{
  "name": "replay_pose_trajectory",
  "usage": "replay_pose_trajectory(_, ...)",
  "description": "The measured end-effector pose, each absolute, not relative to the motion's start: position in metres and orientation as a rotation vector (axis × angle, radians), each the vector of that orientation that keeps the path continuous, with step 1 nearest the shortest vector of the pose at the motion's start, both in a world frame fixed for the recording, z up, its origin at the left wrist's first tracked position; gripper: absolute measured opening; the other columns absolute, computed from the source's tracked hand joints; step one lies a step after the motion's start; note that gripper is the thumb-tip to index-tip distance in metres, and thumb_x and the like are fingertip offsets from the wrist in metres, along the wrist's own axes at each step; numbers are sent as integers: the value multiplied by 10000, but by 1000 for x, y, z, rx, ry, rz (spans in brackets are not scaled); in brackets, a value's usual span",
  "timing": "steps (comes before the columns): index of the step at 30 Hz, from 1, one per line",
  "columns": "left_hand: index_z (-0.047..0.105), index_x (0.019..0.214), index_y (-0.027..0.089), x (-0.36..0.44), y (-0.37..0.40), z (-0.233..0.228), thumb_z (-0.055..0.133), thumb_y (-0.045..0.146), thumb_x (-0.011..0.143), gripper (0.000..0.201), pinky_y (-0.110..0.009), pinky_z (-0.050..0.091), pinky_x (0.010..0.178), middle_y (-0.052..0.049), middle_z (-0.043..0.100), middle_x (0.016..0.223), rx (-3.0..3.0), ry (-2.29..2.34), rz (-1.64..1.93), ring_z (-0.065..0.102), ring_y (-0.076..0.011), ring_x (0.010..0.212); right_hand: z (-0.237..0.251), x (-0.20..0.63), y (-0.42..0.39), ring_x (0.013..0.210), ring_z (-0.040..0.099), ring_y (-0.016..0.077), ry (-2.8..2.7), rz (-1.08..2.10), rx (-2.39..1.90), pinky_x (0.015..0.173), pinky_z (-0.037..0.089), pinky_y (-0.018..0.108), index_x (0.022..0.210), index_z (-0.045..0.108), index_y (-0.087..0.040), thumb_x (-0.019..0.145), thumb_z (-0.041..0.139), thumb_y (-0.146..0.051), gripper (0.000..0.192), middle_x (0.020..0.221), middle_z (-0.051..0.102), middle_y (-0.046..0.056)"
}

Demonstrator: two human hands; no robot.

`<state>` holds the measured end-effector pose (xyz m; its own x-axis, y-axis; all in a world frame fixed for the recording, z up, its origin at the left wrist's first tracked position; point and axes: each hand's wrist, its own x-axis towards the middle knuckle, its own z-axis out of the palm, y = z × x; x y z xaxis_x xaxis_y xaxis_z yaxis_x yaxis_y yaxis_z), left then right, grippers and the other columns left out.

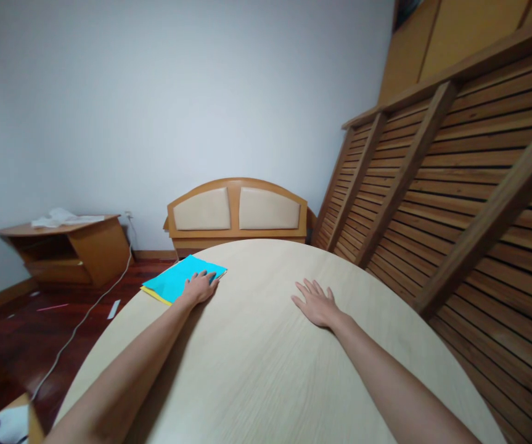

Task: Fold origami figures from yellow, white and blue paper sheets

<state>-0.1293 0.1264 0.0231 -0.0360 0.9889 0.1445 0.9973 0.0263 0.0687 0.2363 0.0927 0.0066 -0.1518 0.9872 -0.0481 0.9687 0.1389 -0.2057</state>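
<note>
Round pale wooden table [256,370]; right hand [315,303] lying flat on it, fingers spread, holding nothing; left hand [200,287] palm-down, fingers loosely together, resting on the near edge of a cyan paper sheet [180,279] stacked over a yellow sheet [153,295] at the table's far-left rim; beyond, a wooden headboard [238,213] against the wall

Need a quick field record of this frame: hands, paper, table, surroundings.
left hand: flat on the near edge of the blue sheet
right hand: flat on the bare table, fingers spread, holding nothing
paper: blue sheet atop a yellow sheet, at the table's far left edge
table: round, light wood
behind: headboard, slatted frame leaning at right, low cabinet at left
</note>
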Motion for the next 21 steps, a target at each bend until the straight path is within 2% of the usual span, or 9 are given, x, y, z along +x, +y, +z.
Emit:
replay_pose_trajectory(2, 501, 1388, 233, -110, 125, 23, 354, 432, 967, 488, -652, 254, 1075, -149, 409, 1514, -2106, -2170, -285, 309, -409, 1403, 5, 237, 94, 1487, 121, 327, -2254, 256, -1938, 1146, 66, 634, 1528, 293, -257, 947, 264, -629, 691, 1623, 181, 69)
replay_pose_trajectory(3, 476, 1405, 244, -97, 121, 22, 371, 431, 965, 489, -607, 226, 1117, -123, 374, 1541, -2135, -2090, -326, 263, -377, 1432, 5, 238, 93, 1481, 149, 328, -2239, 241, -1909, 1148, 78, 624, 1514, 329, -242, 947, 290, -616, 680, 1614, 214, 82)
replay_pose_trajectory(6, 480, 1399, 199, -51, 95, 16, 422, 442, 952, 512, -509, 233, 1164, -127, 422, 1510, -2467, -1644, -447, 278, -316, 1440, 9, 233, 85, 1451, 256, 274, -2245, 142, -1710, 1178, 90, 529, 1425, 470, -193, 959, 356, -489, 563, 1565, 337, 105)
replay_pose_trajectory(8, 469, 1409, 196, -22, 72, 9, 425, 473, 950, 538, -493, 284, 1152, -126, 407, 1520, -2609, -1545, -464, 321, -318, 1422, 12, 223, 76, 1426, 308, 218, -2267, 57, -1496, 1195, 70, 448, 1374, 524, -194, 963, 366, -429, 498, 1531, 402, 90)
replay_pose_trajectory(12, 512, 1377, 203, 2, 36, 0, 346, 440, 991, 483, -496, 319, 1137, -117, 457, 1489, -2747, -1529, -462, 376, -305, 1398, 11, 200, 54, 1435, 303, 221, -2410, 265, -1353, 1181, 160, 416, 1430, 474, -189, 952, 388, -491, 572, 1535, 398, 94)
replay_pose_trajectory(15, 492, 1405, 170, -5, 27, 1, 369, 409, 988, 497, -472, 304, 1156, -132, 437, 1502, -2822, -1478, -471, 363, -288, 1411, 10, 196, 40, 1459, 257, 238, -2507, 381, -1320, 1186, 146, 432, 1469, 429, -202, 948, 392, -514, 609, 1563, 345, 87)
replay_pose_trajectory(21, 551, 1356, 119, -14, 26, 8, 402, 357, 974, 474, -414, 306, 1165, -155, 478, 1468, -2826, -1440, -501, 407, -278, 1385, 17, 203, 32, 1463, 246, 246, -2512, 380, -1317, 1194, 139, 418, 1471, 433, -193, 953, 376, -546, 629, 1568, 335, 78)
